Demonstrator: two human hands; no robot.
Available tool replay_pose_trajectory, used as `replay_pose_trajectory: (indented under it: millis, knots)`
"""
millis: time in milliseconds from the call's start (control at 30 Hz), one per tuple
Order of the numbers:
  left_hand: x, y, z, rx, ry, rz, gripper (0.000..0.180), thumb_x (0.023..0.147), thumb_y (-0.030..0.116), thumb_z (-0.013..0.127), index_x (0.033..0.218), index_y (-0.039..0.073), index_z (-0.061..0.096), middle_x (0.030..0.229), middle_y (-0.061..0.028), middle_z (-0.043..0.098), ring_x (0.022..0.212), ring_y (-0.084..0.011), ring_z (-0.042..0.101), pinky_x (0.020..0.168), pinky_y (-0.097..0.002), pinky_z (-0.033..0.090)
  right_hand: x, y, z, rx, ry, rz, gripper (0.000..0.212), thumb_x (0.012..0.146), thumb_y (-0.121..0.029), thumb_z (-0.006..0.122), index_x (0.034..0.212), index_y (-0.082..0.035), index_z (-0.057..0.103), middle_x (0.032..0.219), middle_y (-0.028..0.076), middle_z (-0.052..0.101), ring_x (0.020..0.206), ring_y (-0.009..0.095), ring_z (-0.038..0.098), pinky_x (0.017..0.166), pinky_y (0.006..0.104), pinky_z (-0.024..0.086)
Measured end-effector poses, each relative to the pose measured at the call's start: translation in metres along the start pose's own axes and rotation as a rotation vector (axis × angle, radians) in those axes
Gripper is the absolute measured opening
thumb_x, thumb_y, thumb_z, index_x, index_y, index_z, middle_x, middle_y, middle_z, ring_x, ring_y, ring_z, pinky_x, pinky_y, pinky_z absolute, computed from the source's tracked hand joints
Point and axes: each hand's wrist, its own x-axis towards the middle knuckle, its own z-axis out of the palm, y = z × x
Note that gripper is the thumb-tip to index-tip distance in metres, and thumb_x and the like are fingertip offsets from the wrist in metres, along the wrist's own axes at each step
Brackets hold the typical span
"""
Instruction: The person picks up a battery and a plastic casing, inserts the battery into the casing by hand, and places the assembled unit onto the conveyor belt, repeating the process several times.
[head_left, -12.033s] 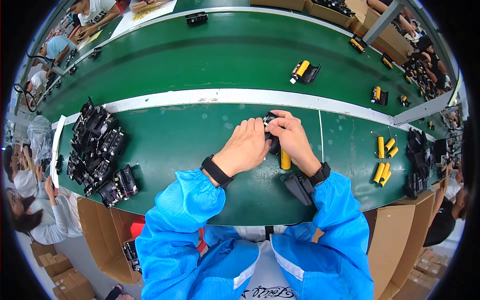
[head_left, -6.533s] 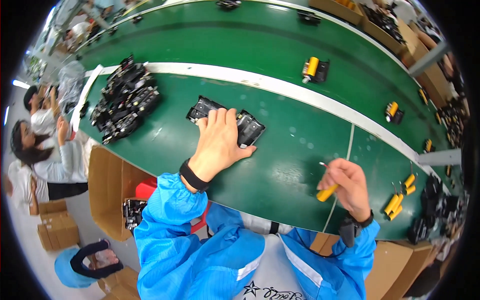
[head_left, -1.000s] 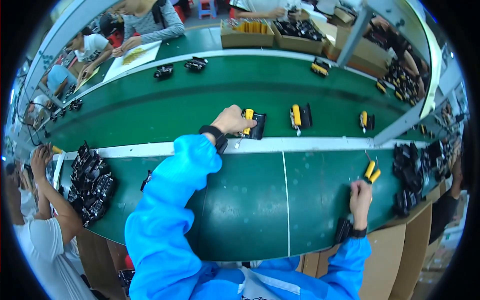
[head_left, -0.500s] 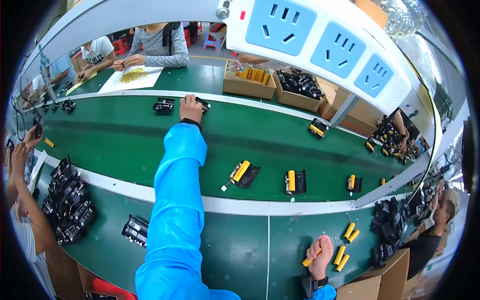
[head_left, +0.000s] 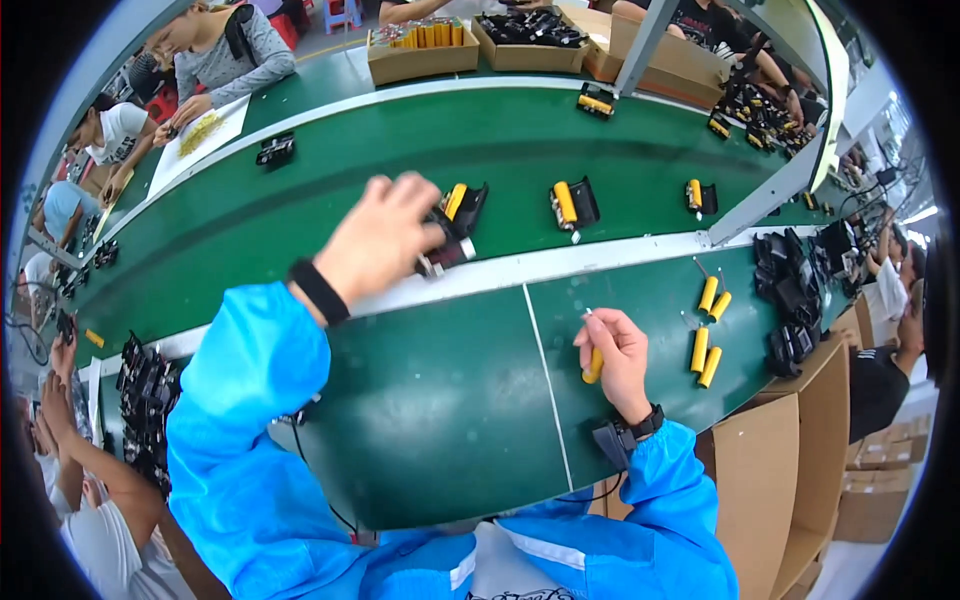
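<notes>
Several black cases (head_left: 148, 400) lie heaped at the left end of the near table (head_left: 440, 430). Past its far edge, across a white rail (head_left: 500, 268), runs a green counter (head_left: 340, 215); toward that counter's far left corner lies a sheet of white paper (head_left: 225, 122) bearing small yellow pieces, and to the right of it one black case (head_left: 275, 150) sits close to the far edge.

The left hand (head_left: 390, 235) is over the near edge of the counter, blurred, its fingers partly spread and bent; it appears to have hold of a dark case (head_left: 446, 258) on its right side, over the rail. Touching or just behind that, I cannot tell which, is a first open case (head_left: 478, 210) with a yellow battery in it. Farther right along the counter come a second open case (head_left: 583, 203) and a third open case (head_left: 706, 198), each with its battery.

Right of the white line (head_left: 545, 375) across the table, the right hand (head_left: 615, 362) has its fingers curled closed around a yellow battery (head_left: 593, 367), above the table. Four loose batteries (head_left: 699, 350) lie right of it, and at the table's right end is a pile of black covers (head_left: 792, 300).
</notes>
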Motion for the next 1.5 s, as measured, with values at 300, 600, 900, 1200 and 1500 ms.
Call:
replay_pose_trajectory:
  millis: [300,600,900,1200,1500]
  knots:
    - [-0.085,0.127,-0.036,-0.187,-0.155,0.083,0.027,0.081,0.015,0.060,0.107,0.015,0.063,0.117,-0.0130,0.053,0.116,-0.0280,0.049,0.090,-0.0416,0.041,-0.033,-0.013,0.035,-0.041,-0.292,0.051,0.010,0.096,-0.007,0.059,0.102,0.000,0.063,0.079,0.009,0.068,0.061,0.012,0.061,0.055,0.0221,0.047]
    - [-0.100,0.182,-0.011,-0.589,-0.263,-0.905,0.049,0.089,0.021,0.063,0.119,-0.014,0.047,0.111,-0.0264,0.053,0.102,-0.0420,0.054,0.085,-0.0461,0.045,-0.045,-0.005,0.089,-0.193,-0.483,0.054,0.007,0.092,-0.007,0.062,0.093,-0.001,0.065,0.110,0.012,0.061,0.093,0.018,0.060,0.068,0.0283,0.051]
    - [-0.122,0.173,0.024,-0.765,-0.023,-0.709,0.059,0.084,0.013,0.067,0.127,-0.016,0.040,0.108,-0.0290,0.053,0.100,-0.0429,0.055,0.086,-0.0480,0.046,-0.037,0.026,0.127,-0.753,-0.382,-0.233,0.012,0.081,-0.014,0.071,0.091,-0.007,0.070,0.121,0.012,0.055,0.115,0.033,0.043,0.100,0.0437,0.036]
    - [-0.126,0.168,0.025,-0.815,-0.066,-0.710,0.060,0.083,0.010,0.066,0.129,-0.017,0.038,0.109,-0.0291,0.052,0.100,-0.0429,0.054,0.086,-0.0471,0.045,-0.040,0.031,0.136,-0.791,-0.397,-0.196,0.010,0.082,-0.013,0.071,0.090,-0.008,0.071,0.120,0.011,0.056,0.113,0.031,0.045,0.097,0.0416,0.039]
    - [-0.129,0.167,0.029,-0.785,-0.018,-0.685,0.056,0.083,0.010,0.065,0.125,-0.016,0.040,0.104,-0.0259,0.053,0.096,-0.0399,0.054,0.082,-0.0458,0.045,-0.043,0.027,0.141,-0.787,-0.374,-0.219,0.008,0.083,-0.011,0.071,0.090,-0.007,0.071,0.118,0.010,0.056,0.110,0.028,0.049,0.091,0.0369,0.043]
